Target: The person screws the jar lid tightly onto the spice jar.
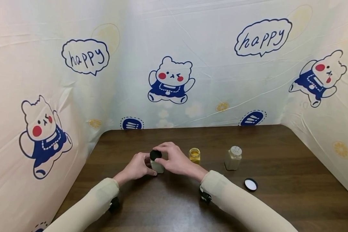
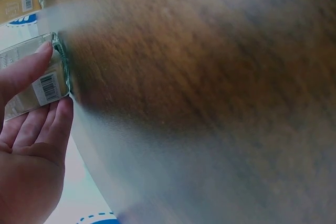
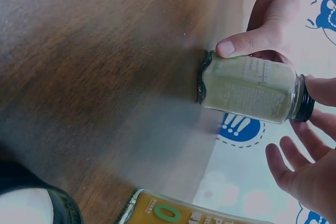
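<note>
A square glass spice jar point(image 1: 157, 167) of pale greenish powder stands upright on the table, a black screw lid point(image 1: 155, 155) on top. My left hand point(image 1: 136, 167) grips the jar low on its body. In the left wrist view the thumb lies on one side of the jar point(image 2: 47, 86), near its barcode, with the fingers opposite. From the other side, my right hand point(image 1: 175, 159) pinches the black lid point(image 3: 305, 99) between thumb and fingers, the remaining fingers spread in the right wrist view. Just right of that hand is a lidless jar of yellow powder point(image 1: 194, 157).
Farther right stands a glass jar point(image 1: 232, 162) with a perforated shaker top point(image 1: 236, 150). In front of it a loose black lid point(image 1: 250, 184) lies with its white inside up. A printed curtain point(image 1: 208, 96) surrounds the wooden table point(image 1: 292, 174) at the back and sides.
</note>
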Motion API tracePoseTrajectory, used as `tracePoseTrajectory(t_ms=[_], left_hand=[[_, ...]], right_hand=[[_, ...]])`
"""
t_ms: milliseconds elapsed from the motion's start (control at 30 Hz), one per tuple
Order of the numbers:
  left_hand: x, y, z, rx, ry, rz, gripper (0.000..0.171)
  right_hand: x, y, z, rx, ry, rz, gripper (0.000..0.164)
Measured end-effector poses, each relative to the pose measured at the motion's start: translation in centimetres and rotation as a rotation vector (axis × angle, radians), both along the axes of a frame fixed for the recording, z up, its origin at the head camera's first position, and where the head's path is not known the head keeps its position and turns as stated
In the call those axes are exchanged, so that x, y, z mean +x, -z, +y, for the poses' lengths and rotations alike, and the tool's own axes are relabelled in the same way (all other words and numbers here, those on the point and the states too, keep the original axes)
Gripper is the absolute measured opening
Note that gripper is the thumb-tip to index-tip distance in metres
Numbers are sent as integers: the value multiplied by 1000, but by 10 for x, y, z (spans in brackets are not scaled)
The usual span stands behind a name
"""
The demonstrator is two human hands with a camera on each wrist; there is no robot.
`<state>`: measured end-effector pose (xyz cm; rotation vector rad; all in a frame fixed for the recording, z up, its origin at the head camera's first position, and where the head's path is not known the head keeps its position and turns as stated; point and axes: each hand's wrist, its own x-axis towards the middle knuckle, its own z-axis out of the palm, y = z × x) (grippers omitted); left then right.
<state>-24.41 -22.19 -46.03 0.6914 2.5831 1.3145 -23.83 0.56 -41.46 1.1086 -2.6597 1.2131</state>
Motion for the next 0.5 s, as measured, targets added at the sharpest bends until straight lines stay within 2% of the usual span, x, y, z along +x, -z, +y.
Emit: tracePoseTrajectory(t_ms=[267,500], left_hand=[[0,-1,1,-9,-2,4,44],[1,-1,1,-16,-3,15,42]], right_hand=[[0,-1,-2,51,47,13,45],[-1,0,1,31,2,6,51]])
